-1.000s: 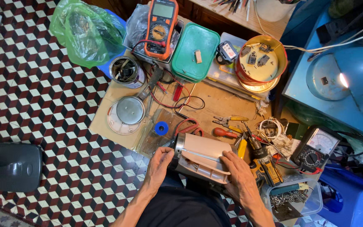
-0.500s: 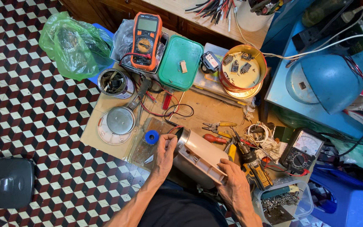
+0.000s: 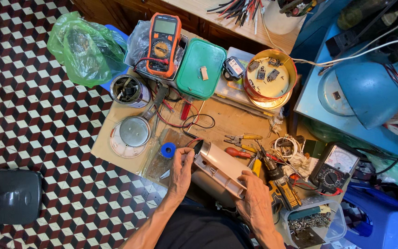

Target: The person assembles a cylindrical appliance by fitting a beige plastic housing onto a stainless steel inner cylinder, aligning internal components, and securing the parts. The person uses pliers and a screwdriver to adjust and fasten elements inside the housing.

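Green bag: far left, at the worktop corner.
Round metal lid: left part of worktop.
Blue tape roll: just beside the left hand.
Left hand: fingers curled on the left end of the beige housing.
Beige housing: long, tilted, at the near edge, between both hands.
Right hand: wrapped around the housing's lower right end.
Analog meter: right.
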`<state>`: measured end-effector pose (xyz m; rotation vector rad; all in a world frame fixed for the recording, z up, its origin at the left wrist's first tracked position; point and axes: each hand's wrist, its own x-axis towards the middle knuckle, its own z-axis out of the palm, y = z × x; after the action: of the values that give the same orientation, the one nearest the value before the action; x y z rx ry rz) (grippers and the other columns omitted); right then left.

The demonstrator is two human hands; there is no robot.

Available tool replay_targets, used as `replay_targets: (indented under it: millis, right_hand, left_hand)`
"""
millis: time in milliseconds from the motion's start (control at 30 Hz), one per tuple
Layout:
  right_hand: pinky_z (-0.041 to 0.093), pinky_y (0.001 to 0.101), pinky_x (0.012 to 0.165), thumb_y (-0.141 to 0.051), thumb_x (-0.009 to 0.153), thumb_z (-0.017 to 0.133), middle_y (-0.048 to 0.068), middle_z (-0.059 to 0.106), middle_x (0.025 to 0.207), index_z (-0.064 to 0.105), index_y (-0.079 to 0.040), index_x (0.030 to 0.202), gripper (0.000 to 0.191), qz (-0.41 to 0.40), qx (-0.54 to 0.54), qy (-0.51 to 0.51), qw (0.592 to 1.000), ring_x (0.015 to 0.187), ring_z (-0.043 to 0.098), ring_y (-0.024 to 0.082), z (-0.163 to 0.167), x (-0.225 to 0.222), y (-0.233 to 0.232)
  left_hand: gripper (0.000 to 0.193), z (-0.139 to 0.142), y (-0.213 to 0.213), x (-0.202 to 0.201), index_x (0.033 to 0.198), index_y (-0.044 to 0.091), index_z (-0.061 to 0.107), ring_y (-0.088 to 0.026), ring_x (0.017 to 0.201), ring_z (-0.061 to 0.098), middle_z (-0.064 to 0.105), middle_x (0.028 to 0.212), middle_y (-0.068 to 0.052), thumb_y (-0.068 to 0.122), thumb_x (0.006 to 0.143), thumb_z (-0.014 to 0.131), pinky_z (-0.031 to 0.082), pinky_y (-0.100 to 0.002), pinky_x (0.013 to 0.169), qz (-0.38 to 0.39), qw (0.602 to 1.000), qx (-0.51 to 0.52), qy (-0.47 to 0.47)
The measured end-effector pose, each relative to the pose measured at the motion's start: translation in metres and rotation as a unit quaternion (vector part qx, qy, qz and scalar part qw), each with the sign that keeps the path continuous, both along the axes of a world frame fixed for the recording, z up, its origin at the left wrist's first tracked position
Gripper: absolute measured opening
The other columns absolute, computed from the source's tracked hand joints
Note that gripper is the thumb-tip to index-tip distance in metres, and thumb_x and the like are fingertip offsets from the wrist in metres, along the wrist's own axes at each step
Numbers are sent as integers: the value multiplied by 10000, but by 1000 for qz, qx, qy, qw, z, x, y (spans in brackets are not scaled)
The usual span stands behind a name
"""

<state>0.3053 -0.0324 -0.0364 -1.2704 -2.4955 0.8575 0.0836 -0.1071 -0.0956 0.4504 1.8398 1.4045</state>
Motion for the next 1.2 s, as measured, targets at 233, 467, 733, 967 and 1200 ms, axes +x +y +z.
replay_targets:
  millis: [233, 467, 733, 967, 1200]
  right_hand:
    - [463, 432, 898, -58, 599, 816, 117, 610, 1330, 585, -80, 1125, 575, -7, -13, -28, 999, 1167, 598, 316, -13, 10, -2]
    - [463, 465, 931, -56, 601, 814, 161, 598, 1310, 568, -49, 1117, 571, -5, -19, -47, 999, 1177, 584, 353, -15, 11, 0]
    - [456, 479, 984, -110, 621, 842, 206, 572, 1361, 554, -47, 1145, 601, -4, -31, -55, 998, 1221, 573, 374, -7, 8, 1]
    - [452, 444, 1065, -341, 734, 835, 208, 567, 1375, 461, -36, 1389, 814, -96, -208, 21, 973, 1280, 562, 362, 17, 48, 1]
    - [480, 346, 1058, -328, 885, 680, 121, 648, 1398, 558, -114, 1411, 581, -353, -262, 75, 895, 1266, 640, 240, 31, 112, -29]
  left_hand:
    - [286, 3, 0, 4, 1114, 44, 617, -113, 819, 540, 597, 897, -20, 312, 1015, 602, 471, -272, 736, -7, 999, 1, -37]
    - [279, 14, -4, 2, 1121, 41, 618, -113, 827, 602, 689, 904, -33, 294, 1006, 591, 502, -270, 749, -34, 999, -36, 5]
    - [281, 19, -7, 2, 1138, 32, 614, -115, 864, 650, 727, 943, -53, 282, 1014, 583, 518, -260, 775, -48, 998, -28, 25]
    - [268, 12, -6, 10, 1155, 13, 602, -110, 871, 632, 700, 962, -58, 249, 1031, 581, 509, -256, 774, -58, 998, 19, 6]
    - [266, 13, -10, 15, 1161, 5, 597, -111, 850, 609, 687, 934, -60, 242, 1041, 587, 489, -262, 749, -78, 997, 10, 21]
